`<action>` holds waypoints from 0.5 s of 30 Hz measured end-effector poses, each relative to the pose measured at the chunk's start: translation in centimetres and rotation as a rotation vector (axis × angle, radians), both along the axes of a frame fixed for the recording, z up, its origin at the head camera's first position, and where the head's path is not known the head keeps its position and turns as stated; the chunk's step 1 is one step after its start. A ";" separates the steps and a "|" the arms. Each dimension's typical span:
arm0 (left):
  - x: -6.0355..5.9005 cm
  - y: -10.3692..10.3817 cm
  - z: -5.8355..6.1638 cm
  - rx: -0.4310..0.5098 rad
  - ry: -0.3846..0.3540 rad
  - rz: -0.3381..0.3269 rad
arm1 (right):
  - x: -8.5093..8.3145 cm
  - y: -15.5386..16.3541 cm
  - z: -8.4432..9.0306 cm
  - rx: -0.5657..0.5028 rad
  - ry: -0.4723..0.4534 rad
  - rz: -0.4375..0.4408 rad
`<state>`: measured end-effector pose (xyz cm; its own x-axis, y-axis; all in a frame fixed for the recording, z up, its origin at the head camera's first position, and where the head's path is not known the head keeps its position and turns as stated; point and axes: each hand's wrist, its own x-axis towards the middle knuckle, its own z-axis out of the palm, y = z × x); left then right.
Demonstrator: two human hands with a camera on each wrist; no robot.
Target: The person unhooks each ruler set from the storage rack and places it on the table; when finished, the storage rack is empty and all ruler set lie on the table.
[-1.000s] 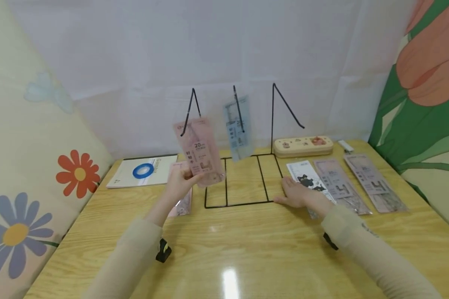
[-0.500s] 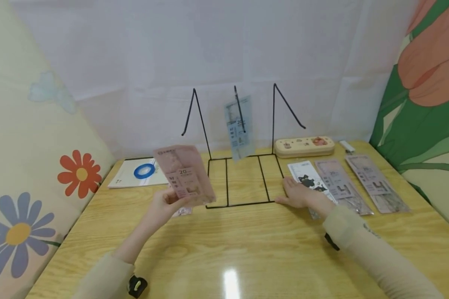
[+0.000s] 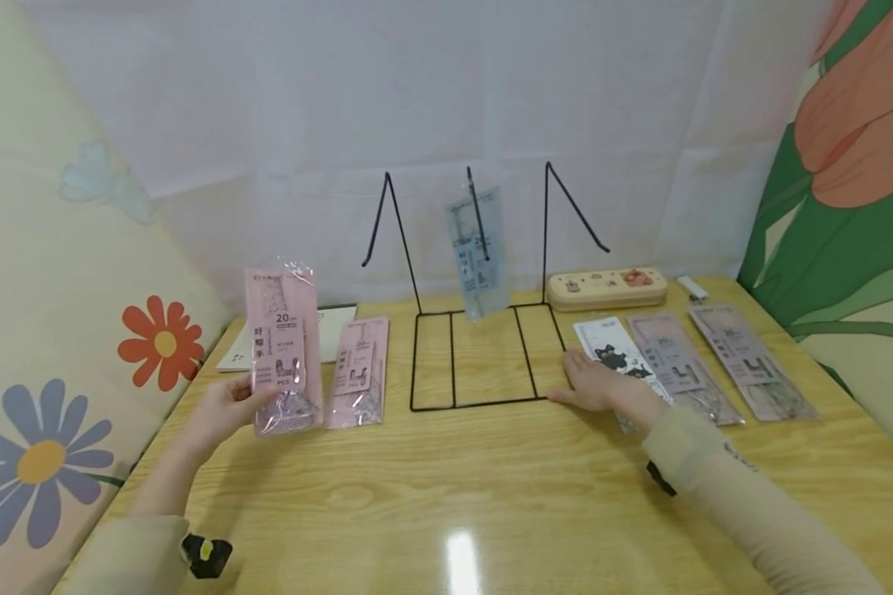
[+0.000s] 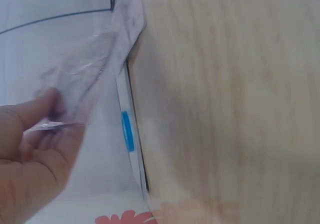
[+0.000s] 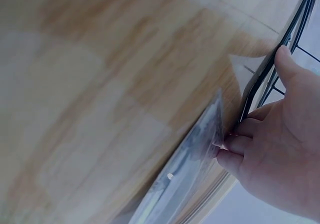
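Observation:
My left hand (image 3: 231, 413) pinches a pink plastic packet (image 3: 283, 355) marked "20" by its lower left edge and holds it upright above the table's left side. In the left wrist view, thumb and fingers grip the clear end of that packet (image 4: 85, 74). A second pink packet (image 3: 359, 372) lies just right of it. The black wire rack (image 3: 491, 403) stands in the middle, a blue packet (image 3: 478, 248) hanging from its centre hook. My right hand (image 3: 595, 384) rests on the rack's front right corner, thumb along the front wire, beside a white packet with black cats (image 3: 613, 347).
Two more pink packets (image 3: 677, 368) lie at the right, with a cream pencil case (image 3: 606, 289) and a small white object (image 3: 692, 287) behind. A booklet (image 3: 335, 326) lies back left, mostly behind the held packet; blue tape (image 4: 128, 130) shows on it in the left wrist view.
My left hand has drawn the pink packet away from the rack's left hook, leftward and toward me, and turned it upright. The right hand has stayed on the rack.

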<state>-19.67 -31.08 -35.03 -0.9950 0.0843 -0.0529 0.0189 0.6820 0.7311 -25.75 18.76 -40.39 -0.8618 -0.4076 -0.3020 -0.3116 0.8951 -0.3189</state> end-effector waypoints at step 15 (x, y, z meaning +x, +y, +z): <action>-3.2 -1.6 0.3 -0.033 -0.361 0.109 | 0.2 0.0 -0.1 -0.013 0.009 0.009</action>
<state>-22.88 -32.65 -34.72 -0.9148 -0.0284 -0.4028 -0.3098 0.6891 0.6551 -25.55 18.80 -40.51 -0.8610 -0.4188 -0.2886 -0.3223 0.8882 -0.3274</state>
